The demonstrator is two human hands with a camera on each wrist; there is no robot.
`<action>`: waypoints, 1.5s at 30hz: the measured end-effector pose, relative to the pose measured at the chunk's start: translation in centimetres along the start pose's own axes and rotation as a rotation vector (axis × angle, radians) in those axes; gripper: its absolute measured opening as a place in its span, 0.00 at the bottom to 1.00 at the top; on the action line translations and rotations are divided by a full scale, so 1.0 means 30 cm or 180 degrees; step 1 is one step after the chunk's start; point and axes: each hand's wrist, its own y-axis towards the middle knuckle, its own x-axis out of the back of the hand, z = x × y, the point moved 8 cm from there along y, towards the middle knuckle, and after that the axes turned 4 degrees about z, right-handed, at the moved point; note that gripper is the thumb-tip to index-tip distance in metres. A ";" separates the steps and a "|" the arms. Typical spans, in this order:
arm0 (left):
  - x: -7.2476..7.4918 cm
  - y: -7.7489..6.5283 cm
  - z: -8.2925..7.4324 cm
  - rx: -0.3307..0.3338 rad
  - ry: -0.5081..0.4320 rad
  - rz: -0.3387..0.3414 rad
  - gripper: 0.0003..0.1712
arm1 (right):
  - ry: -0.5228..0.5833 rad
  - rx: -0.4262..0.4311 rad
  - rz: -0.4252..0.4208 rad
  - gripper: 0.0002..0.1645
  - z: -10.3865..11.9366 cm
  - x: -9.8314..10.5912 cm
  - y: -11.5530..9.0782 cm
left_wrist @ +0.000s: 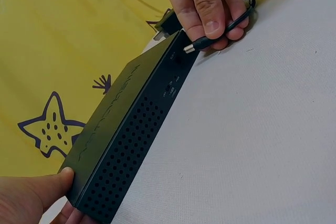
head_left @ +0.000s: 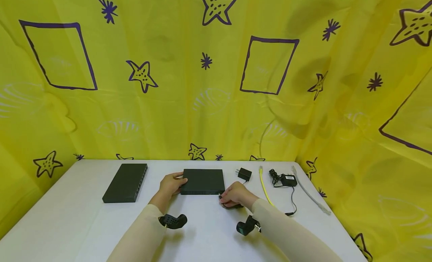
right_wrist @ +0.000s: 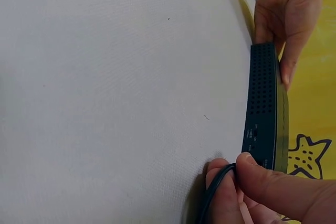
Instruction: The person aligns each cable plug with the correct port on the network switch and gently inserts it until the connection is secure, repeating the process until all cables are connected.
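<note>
A flat black network switch (head_left: 203,180) lies mid-table, its side with vent holes and power jack facing me. My left hand (head_left: 171,184) grips its left end, thumb on top and fingers underneath, as the left wrist view shows. Between thumb and fingers my right hand (head_left: 236,195) pinches a black power cable's barrel plug (left_wrist: 199,44). The plug's metal tip points at the jack corner of the switch, close in front of it. In the right wrist view the fingers hide the plug, and the black cable (right_wrist: 214,192) bends back over them.
A second black switch (head_left: 125,183) with a row of ports lies to the left. At the right are a black power adapter (head_left: 244,174), a yellow network cable (head_left: 265,187), another adapter with coiled cord (head_left: 288,180) and a grey cable (head_left: 308,192). A yellow curtain (head_left: 182,115) hangs behind the table.
</note>
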 end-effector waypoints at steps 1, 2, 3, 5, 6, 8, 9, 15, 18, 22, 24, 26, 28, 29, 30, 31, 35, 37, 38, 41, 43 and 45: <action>0.001 0.002 0.002 0.0003 0.0004 -0.0005 0.28 | 0.0009 -0.0015 0.0010 0.05 0.000 -0.002 0.000; 0.002 0.004 0.003 0.0008 0.0002 -0.0012 0.28 | 0.0037 -0.0029 0.0019 0.05 0.000 -0.004 0.001; 0.003 0.006 0.005 0.0018 -0.0005 -0.0021 0.28 | 0.0073 -0.0041 0.0025 0.05 0.001 -0.005 0.001; 0.003 0.008 0.007 0.0023 -0.0019 -0.0027 0.28 | 0.0158 -0.0068 0.0031 0.05 0.001 -0.007 0.001; 0.003 0.008 0.008 0.0024 -0.0026 -0.0029 0.28 | 0.0201 -0.0091 0.0038 0.05 0.000 -0.009 0.003; 0.004 0.007 0.008 0.0028 -0.0042 -0.0029 0.28 | 0.0309 -0.0128 0.0046 0.05 -0.001 -0.013 0.005; 0.005 0.006 0.008 0.0033 -0.0051 -0.0031 0.28 | 0.0352 -0.0146 0.0044 0.05 -0.001 -0.014 0.005; 0.011 0.002 0.006 0.0067 -0.0008 -0.0040 0.28 | 0.0467 -0.0270 -0.0003 0.06 -0.003 -0.020 0.010; 0.011 0.003 0.004 0.0045 -0.0015 -0.0033 0.28 | 0.0491 -0.0326 -0.0011 0.06 -0.006 -0.022 0.013; 0.008 0.007 0.003 -0.0028 -0.0106 -0.0004 0.28 | 0.0561 -0.0367 -0.0011 0.09 -0.010 -0.023 0.016; 0.007 0.010 0.004 -0.0054 -0.0130 0.0006 0.28 | 0.0603 -0.0370 -0.0009 0.10 -0.012 -0.023 0.017; 0.007 0.011 0.006 -0.0059 -0.0108 0.0016 0.28 | 0.0634 -0.0363 -0.0012 0.10 -0.013 -0.024 0.016; 0.008 0.011 0.007 -0.0062 -0.0084 0.0024 0.28 | 0.0657 -0.0348 -0.0013 0.11 -0.010 -0.026 0.013; 0.008 0.010 0.008 -0.0057 -0.0068 0.0025 0.28 | 0.0670 -0.0348 -0.0018 0.11 -0.009 -0.026 0.011; 0.008 0.009 0.008 -0.0058 -0.0057 0.0031 0.29 | 0.0690 -0.0344 -0.0017 0.12 -0.008 -0.028 0.010; 0.008 0.009 0.008 -0.0058 -0.0049 0.0037 0.29 | 0.0709 -0.0341 -0.0021 0.12 -0.006 -0.029 0.007; 0.005 0.007 0.007 -0.0071 -0.0051 0.0047 0.29 | 0.0776 -0.0358 -0.0054 0.11 -0.002 -0.031 0.001; 0.003 0.008 0.006 -0.0083 -0.0062 0.0052 0.29 | 0.0786 -0.0372 -0.0088 0.11 -0.002 -0.029 -0.002; 0.002 0.007 0.005 -0.0084 -0.0064 0.0052 0.29 | 0.0789 -0.0372 -0.0104 0.10 -0.003 -0.029 -0.002; 0.000 0.003 0.002 -0.0061 -0.0064 0.0053 0.29 | 0.0758 -0.0379 -0.0170 0.10 -0.006 -0.024 -0.001; -0.002 -0.001 0.000 -0.0053 -0.0068 0.0060 0.28 | 0.0725 -0.0387 -0.0226 0.10 -0.008 -0.020 0.000; -0.003 -0.003 -0.002 -0.0044 -0.0067 0.0067 0.28 | 0.0674 -0.0424 -0.0290 0.10 -0.015 -0.014 0.002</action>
